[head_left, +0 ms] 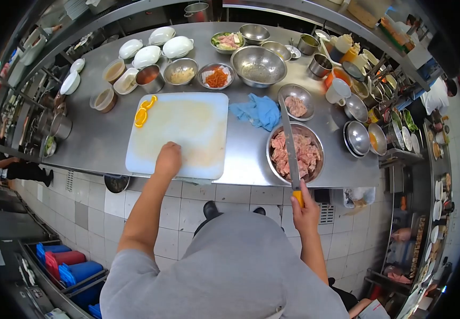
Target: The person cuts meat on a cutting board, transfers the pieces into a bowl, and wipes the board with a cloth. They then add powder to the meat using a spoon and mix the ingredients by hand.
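Note:
In the head view my right hand (306, 210) grips the yellow handle of a long knife (292, 154). Its blade points away from me, passing above a steel bowl of raw meat pieces (308, 154) and beside a smaller bowl of meat (296, 106). My left hand (170, 158) is closed over the near part of a white cutting board (198, 127); anything inside its curled fingers is hidden. Several orange slices (143, 112) lie along the board's left edge. A crumpled blue cloth (255, 111) rests between the board and the bowls.
Behind the board stand a steel pot (149, 78), a bowl of shredded orange food (216, 77) and a large mixing bowl (258, 66). White lidded dishes (178, 47) sit at the back left. Stacked steel bowls (357, 138) are at the right. Another person (12, 166) stands far left.

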Available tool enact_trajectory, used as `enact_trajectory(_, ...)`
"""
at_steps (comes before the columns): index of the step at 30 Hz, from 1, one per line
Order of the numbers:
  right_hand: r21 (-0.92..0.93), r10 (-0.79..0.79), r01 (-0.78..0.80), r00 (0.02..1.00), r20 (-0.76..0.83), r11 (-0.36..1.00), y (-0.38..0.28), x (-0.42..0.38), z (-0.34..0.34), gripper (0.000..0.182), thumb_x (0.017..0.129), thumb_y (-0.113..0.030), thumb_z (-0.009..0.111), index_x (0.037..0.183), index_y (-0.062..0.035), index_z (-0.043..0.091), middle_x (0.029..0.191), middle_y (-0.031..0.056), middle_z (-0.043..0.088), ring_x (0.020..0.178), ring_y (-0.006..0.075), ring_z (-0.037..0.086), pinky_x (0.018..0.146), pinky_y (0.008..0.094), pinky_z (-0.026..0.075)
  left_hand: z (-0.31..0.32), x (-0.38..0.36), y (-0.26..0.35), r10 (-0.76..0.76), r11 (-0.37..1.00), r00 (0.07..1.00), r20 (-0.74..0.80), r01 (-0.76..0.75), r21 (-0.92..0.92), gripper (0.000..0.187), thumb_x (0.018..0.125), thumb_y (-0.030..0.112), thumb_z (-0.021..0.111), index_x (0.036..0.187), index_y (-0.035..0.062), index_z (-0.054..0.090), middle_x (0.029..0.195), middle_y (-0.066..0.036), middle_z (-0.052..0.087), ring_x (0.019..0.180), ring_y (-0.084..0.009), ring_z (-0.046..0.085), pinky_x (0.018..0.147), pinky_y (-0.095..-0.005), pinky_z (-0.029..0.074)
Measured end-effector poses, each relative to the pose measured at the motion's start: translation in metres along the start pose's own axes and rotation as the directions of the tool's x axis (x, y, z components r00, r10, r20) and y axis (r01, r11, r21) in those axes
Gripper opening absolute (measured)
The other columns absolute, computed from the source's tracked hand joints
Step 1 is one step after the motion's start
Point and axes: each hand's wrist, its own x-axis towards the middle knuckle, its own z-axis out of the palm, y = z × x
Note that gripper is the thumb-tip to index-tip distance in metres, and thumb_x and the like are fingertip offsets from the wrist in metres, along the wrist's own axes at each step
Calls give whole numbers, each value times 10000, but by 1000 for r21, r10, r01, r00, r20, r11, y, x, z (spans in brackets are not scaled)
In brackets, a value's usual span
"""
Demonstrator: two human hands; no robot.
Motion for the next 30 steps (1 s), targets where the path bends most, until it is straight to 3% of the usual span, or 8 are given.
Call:
enact_trajectory(5,-6,55,-55,998,11,998,-7,-11,7,597,995,-136,729,1561,-115,541,1050,207,766,892,313,762,802,374,577,-1,-35,39,100,995,993,63,-101,22,97,901,46,691,960,-18,735,1015,-211,720,1008,-406,666,908,-481,547)
enact_trajectory(9,16,126,-126,992,-28,992,-5,-20,8,601,989,-133,736,1559,-115,544,1053,209,766,893,324,761,801,369,575,17,-27,39,45,996,997,63,-40,-77,100,906,23,672,953,3,758,1014,-183,729,1016,-390,665,878,-475,556)
enact_trajectory(15,-4,279,-280,957,-82,960,7,-29,-3,621,981,-127,747,1566,-133,540,1057,210,765,895,286,766,786,353,569,34,16,120,209,944,978,27,-194,-267,145,907,15,676,1012,3,775,1028,-192,731,1015,-389,680,923,-438,557)
enact_trajectory(18,1,163,-166,969,-183,986,17,-37,-13,621,1011,-90,710,1596,-112,504,844,46,678,730,91,560,701,271,506,71,28,110,351,931,928,122,-332,-153,148,918,18,677,1026,1,776,1025,-190,732,1023,-385,687,945,-432,551)
enact_trajectory(22,61,251,-244,948,-197,968,24,-57,-37,638,1007,-93,720,1601,-84,489,1097,112,758,895,103,639,817,270,540,65,43,128,264,959,936,235,-228,-168,123,925,10,689,1017,-11,768,1027,-179,736,987,-353,704,890,-401,571)
enact_trajectory(24,55,344,-340,922,-178,939,36,-68,-43,650,1005,-88,718,1609,-88,479,1115,112,757,868,96,655,781,265,541,22,49,191,165,908,979,124,-102,-406,100,924,-2,703,1003,-19,763,1030,-173,737,932,-317,717,817,-371,583)
enact_trajectory(28,-34,156,-174,939,-305,984,57,-79,-52,662,1006,-83,710,1621,-108,466,957,52,711,707,61,601,656,242,503,1,56,305,288,695,898,-333,-435,-572,89,919,-12,717,997,-7,759,1025,-160,740,891,-302,727,781,-371,579)
enact_trajectory(30,88,438,-430,874,-210,899,52,-83,-65,641,999,-144,729,1595,-110,498,1000,157,768,819,216,731,739,323,561,46,51,328,378,646,895,-239,-440,-624,115,923,14,715,1027,15,766,1058,-154,748,945,-322,732,850,-386,580)
